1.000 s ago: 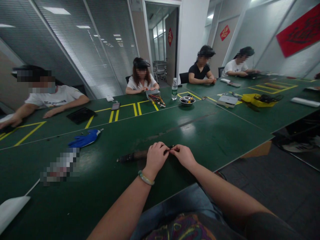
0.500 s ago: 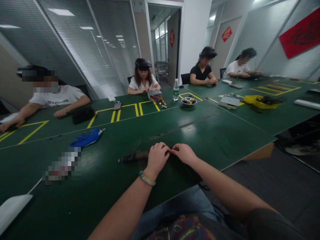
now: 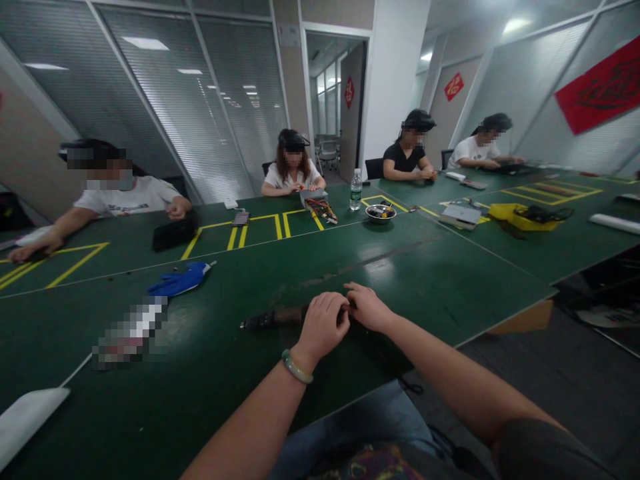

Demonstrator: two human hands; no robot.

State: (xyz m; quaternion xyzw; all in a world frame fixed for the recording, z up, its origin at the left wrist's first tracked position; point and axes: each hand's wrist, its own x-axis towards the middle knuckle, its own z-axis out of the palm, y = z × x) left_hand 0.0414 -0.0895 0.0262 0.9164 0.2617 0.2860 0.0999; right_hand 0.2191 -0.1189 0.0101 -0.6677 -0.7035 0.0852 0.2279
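My left hand [image 3: 325,325], with a pale green bangle [image 3: 297,367] on the wrist, curls over the right end of a long dark tool [image 3: 273,318] with a brown middle section, lying on the green table [image 3: 425,280]. My right hand [image 3: 367,307] comes in from the right, its fingertips meeting my left fingers at the tool's tip. The fingers hide that tip, so I cannot tell what the right hand pinches.
A blue glove [image 3: 180,280] and a pixelated object [image 3: 130,330] lie to my left, with a white sheet [image 3: 30,417] near the left corner. Several seated people work farther along the table, among a yellow bin [image 3: 523,217], a metal bowl [image 3: 380,213] and a water bottle [image 3: 355,190].
The whole room has shifted down and right in my view as my head moved. My hands sit slightly farther right, and my right fingers have lifted a little.
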